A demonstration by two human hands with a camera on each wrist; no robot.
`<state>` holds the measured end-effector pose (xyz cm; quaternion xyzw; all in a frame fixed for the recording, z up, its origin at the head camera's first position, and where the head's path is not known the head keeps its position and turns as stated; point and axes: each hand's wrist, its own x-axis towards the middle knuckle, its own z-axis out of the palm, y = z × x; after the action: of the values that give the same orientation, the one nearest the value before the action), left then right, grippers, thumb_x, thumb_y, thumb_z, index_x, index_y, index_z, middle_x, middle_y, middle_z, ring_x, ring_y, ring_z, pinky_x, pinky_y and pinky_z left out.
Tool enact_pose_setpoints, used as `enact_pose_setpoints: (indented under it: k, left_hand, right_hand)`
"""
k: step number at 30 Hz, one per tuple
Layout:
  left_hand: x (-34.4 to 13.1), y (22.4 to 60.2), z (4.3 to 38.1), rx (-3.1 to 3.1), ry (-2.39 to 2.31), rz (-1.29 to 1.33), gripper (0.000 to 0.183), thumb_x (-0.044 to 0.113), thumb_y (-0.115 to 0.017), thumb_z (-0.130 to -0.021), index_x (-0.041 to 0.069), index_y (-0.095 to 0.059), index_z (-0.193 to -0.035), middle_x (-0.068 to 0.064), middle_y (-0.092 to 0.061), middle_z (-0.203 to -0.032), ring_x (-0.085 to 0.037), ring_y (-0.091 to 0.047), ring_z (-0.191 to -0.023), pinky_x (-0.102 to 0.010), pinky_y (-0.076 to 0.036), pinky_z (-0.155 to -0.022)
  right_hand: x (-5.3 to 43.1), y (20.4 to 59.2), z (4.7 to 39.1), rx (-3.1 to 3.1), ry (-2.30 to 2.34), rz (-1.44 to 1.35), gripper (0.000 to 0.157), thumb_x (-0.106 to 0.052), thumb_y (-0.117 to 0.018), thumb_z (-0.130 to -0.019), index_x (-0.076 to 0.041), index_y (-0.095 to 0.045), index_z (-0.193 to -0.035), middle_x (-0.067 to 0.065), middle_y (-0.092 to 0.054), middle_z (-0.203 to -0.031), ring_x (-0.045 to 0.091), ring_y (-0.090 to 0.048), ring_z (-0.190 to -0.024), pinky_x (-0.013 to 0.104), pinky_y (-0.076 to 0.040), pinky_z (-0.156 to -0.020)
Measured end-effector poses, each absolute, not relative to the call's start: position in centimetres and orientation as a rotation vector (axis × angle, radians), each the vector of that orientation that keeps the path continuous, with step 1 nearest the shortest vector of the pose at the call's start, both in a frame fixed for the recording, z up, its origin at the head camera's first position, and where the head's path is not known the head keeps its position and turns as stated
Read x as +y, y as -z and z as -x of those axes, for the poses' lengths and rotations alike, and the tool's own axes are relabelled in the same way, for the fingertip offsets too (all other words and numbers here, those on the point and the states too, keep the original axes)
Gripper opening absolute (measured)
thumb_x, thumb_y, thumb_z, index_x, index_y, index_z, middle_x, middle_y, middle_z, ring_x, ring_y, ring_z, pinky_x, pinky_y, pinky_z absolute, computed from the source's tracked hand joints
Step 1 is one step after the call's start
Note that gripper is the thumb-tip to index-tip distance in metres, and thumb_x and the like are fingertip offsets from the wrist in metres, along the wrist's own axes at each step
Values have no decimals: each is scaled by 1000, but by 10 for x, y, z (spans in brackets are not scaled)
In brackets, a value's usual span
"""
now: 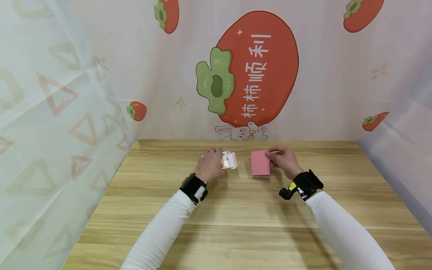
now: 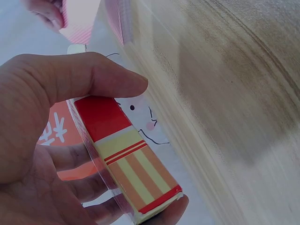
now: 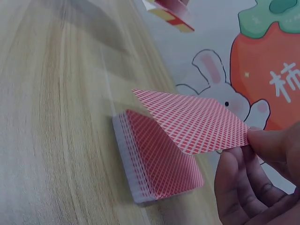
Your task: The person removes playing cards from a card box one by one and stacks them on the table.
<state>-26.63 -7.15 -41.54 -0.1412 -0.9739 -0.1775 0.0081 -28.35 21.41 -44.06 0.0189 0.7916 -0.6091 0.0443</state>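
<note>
My left hand (image 1: 210, 164) grips a small card box (image 2: 126, 150), its thumb over one narrow side and the fingers behind. The box has a red end and orange and cream stripes; in the head view its white flap (image 1: 232, 159) sticks out toward the right. My right hand (image 1: 282, 160) pinches a playing card (image 3: 197, 122) with a red-and-white lattice back between thumb and fingers, at one edge. That card is held tilted above a deck of matching cards (image 3: 159, 159), which lies stacked on the table and is mostly covered by it in the head view.
The wooden table (image 1: 236, 232) ends at the back against a pale cloth (image 1: 324, 93) printed with persimmons and a rabbit. Another cloth (image 1: 50, 150) hangs along the left side. Both wrists wear black straps (image 1: 308, 184) with small devices.
</note>
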Motion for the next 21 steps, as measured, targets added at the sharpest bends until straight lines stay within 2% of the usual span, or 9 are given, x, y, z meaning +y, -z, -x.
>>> enact_pose_setpoints:
  k: [3, 11, 15, 21]
  left_hand:
    - [-71, 416, 266, -3048, 555, 439, 65, 12, -88, -72, 1, -59, -129, -19, -56, -121, -36, -51, -111, -56, -50, -83]
    - [-71, 416, 266, -3053, 536, 435, 67, 12, -88, -72, 0, -58, -131, -20, -56, -123, -36, -51, -112, -55, -51, -84]
    - [-71, 417, 267, -3053, 535, 437, 67, 13, -88, -72, 0, -58, -131, -20, -56, -123, -35, -51, -111, -55, -51, -83]
    - [-73, 418, 267, -3051, 545, 442, 67, 12, -88, -72, 1, -58, -131, -19, -55, -122, -36, -51, -112, -54, -51, -83]
  right_hand:
    - [214, 445, 288, 2434, 1834, -58, 32, -10, -62, -101, 7, -60, -128, 11, -70, -98, 13, -67, -76, 40, -59, -78]
    - [213, 455, 299, 2650, 1619, -85, 28, -12, -65, -100, 5, -65, -122, 19, -69, -98, 25, -65, -79, 33, -57, -68]
    - [212, 458, 302, 2758, 1494, -95, 27, -15, -66, -99, 3, -67, -119, 18, -69, -96, 24, -65, -77, 29, -53, -63]
    - [209, 462, 304, 2876, 1378, -94, 25, -19, -68, -98, 2, -70, -113, 17, -69, -94, 24, -63, -77, 29, -50, -63]
